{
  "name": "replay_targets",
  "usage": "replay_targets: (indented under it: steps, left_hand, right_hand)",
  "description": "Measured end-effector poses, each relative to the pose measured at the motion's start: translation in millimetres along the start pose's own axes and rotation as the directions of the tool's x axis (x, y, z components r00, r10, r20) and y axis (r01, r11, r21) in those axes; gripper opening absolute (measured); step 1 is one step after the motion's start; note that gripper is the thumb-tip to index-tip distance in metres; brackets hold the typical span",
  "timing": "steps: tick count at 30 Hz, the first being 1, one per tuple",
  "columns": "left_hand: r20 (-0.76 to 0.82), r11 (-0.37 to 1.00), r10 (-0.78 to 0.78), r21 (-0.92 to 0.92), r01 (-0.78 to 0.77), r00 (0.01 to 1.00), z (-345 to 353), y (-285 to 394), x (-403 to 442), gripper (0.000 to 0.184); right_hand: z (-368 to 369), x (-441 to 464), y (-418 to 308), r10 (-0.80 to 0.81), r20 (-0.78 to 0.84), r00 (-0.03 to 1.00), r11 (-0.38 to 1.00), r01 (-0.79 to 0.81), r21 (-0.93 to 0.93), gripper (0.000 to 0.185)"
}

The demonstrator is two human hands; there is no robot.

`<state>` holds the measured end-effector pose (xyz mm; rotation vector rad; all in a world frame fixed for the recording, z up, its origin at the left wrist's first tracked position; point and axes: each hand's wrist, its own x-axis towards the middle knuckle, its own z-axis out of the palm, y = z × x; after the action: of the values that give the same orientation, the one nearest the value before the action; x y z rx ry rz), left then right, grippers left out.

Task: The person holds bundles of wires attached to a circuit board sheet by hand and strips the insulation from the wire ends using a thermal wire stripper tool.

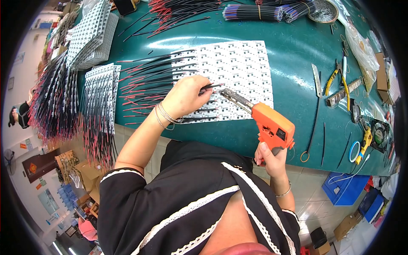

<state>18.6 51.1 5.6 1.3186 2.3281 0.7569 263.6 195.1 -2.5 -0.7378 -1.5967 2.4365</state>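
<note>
A white sheet of small circuit boards (246,80) lies flat on the green table, with rows of black wires (144,91) with red ends along its left part. Over the sheet, my left hand (189,94) is closed, pinching a black wire (217,85) near its tip. My right hand (272,158) grips the handle of an orange soldering gun (274,123). The gun's metal tip points up and left, close to the wire end at my left fingers. Whether the tip touches the board cannot be made out.
Stacked white board sheets (95,40) and wired sheets (100,89) lie at the left. Wire bundles (253,12) and a bowl of small bits (324,12) are at the back. Yellow-handled pliers (338,76), a blade (316,78) and a tape roll (354,151) lie right.
</note>
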Motion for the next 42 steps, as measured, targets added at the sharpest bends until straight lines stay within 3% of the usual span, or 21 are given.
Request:
replay_targets:
  steps: [11, 21, 24, 27, 31, 34, 38, 42]
  left_hand:
    - [-0.031, 0.999, 0.028, 0.042, -0.027, 0.999, 4, 1, -2, 0.013]
    - [-0.053, 1.000, 0.013, 0.023, -0.012, 0.999, 4, 4, -4, 0.012]
    - [-0.079, 0.995, 0.012, -0.100, -0.020, 0.997, 5, -2, -5, 0.012]
    - [-0.040, 0.981, -0.102, -0.171, 0.093, 0.994, -2, 4, -8, 0.011]
    - [-0.084, 0.982, -0.128, -0.149, 0.115, 0.988, -5, 0, -11, 0.010]
    - [-0.225, 0.992, -0.019, -0.122, -0.009, 0.974, -4, -3, -9, 0.012]
    - [-0.145, 0.975, -0.156, -0.180, 0.129, 0.977, -17, 12, -6, 0.016]
    - [-0.200, 0.915, -0.240, -0.375, 0.153, 0.950, -12, 9, -4, 0.015]
  right_hand:
    - [2, 0, 2, 0.033, 0.005, 0.999, 0.998, -0.033, -0.059, 0.017]
    - [-5, 2, -2, -0.026, -0.015, 1.000, 0.999, 0.027, 0.023, 0.035]
    - [-4, 6, -5, -0.041, -0.014, 0.999, 0.999, 0.041, 0.023, 0.037]
    - [-6, 8, -6, -0.049, -0.016, 0.999, 0.999, 0.049, 0.022, 0.038]
    - [-5, 11, -7, -0.047, -0.014, 0.999, 0.999, 0.047, 0.020, 0.038]
    - [-2, 12, -10, -0.045, -0.012, 0.999, 0.999, 0.045, 0.015, 0.038]
    - [-1, 14, -13, -0.058, -0.007, 0.998, 0.998, 0.058, -0.001, 0.037]
    - [3, 16, -19, -0.068, -0.022, 0.997, 0.998, 0.068, -0.013, 0.034]
